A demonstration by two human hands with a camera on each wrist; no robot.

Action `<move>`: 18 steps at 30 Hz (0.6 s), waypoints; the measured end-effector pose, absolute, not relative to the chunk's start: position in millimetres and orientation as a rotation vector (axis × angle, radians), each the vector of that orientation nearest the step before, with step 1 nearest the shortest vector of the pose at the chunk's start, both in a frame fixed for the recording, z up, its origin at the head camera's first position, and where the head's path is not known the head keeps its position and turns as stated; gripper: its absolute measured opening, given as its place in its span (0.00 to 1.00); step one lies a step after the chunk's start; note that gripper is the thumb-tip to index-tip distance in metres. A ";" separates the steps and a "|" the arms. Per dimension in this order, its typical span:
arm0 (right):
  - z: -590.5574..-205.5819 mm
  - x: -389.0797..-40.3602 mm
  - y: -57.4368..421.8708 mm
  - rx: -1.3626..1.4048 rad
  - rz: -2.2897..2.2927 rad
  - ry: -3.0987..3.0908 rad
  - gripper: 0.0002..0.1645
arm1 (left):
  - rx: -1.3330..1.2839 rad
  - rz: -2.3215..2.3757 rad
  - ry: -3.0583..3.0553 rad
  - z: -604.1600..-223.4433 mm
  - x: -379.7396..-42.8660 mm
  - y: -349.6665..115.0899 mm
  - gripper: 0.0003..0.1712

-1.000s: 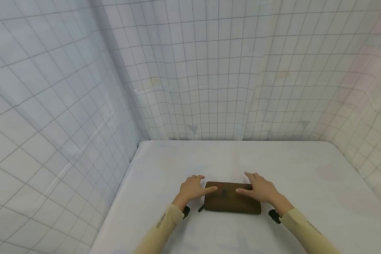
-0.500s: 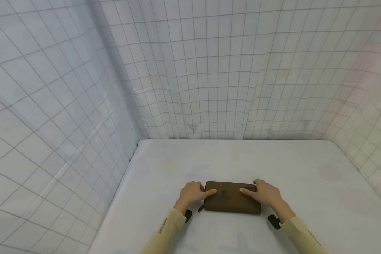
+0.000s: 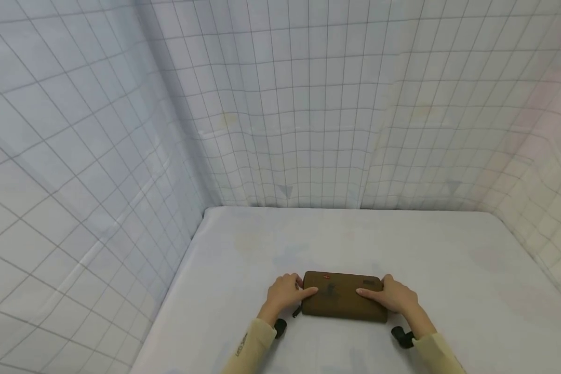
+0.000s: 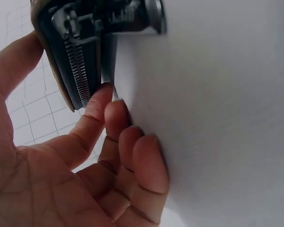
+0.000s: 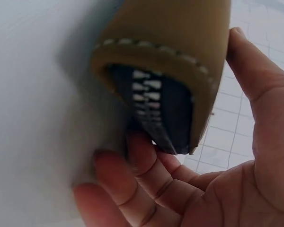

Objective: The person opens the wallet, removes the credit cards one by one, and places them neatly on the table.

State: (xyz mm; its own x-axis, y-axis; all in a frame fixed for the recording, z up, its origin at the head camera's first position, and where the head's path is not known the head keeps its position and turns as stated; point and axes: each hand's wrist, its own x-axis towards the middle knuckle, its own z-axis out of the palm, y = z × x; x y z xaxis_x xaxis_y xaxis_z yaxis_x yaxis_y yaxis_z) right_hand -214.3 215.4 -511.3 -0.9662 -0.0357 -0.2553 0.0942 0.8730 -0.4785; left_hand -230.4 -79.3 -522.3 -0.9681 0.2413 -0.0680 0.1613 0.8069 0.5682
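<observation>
A long brown zip wallet (image 3: 343, 298) lies crosswise on the white table, with a small red mark near its far left corner. My left hand (image 3: 284, 294) grips its left end, thumb on top and fingers curled at the side. In the left wrist view the metal zipper (image 4: 76, 68) runs along that end, and a dark zipper pull (image 4: 125, 19) sticks out. My right hand (image 3: 397, 297) holds the opposite end, thumb on the upper face. Its fingertips (image 5: 111, 172) reach to the underside in the right wrist view, beside the wallet's stitched edge (image 5: 146, 45).
The white table (image 3: 262, 234) extends around the wallet on all sides. White grid-patterned curtains (image 3: 308, 114) hang behind it and at both sides. A dark wrist camera (image 3: 403, 337) sits under the right wrist, another dark wrist camera (image 3: 280, 327) by the left.
Both hands have lowered from over the wallet to its ends, and their fingers have curled down round the edges. The right hand has moved outward to the right end.
</observation>
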 end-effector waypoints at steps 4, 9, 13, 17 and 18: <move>-512.7 -213.3 215.8 0.051 -0.775 2.776 0.56 | 0.338 0.973 2.832 -526.7 -230.0 -80.6 0.26; -517.1 -212.9 216.4 0.068 -0.819 2.767 0.56 | 0.301 1.055 2.830 -532.7 -229.1 -82.7 0.24; -522.4 -212.6 218.5 0.072 -0.880 2.762 0.57 | 0.318 1.110 2.820 -534.7 -228.9 -84.3 0.23; -526.6 -212.1 220.7 0.052 -0.968 2.749 0.59 | 0.342 1.180 2.808 -534.7 -228.6 -84.8 0.22; -527.4 -212.0 221.0 0.051 -0.993 2.743 0.60 | 0.340 1.197 2.807 -534.9 -228.5 -84.9 0.22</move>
State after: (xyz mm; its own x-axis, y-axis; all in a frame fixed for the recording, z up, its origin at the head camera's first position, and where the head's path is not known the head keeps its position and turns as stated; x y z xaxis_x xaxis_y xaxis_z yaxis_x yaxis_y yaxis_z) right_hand -212.0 221.0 -527.4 -0.9745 -0.0431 -0.2202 0.1079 0.7707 -0.6281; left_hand -228.5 -84.9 -534.9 -0.9729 0.2301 0.0206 0.1742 0.6720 0.7197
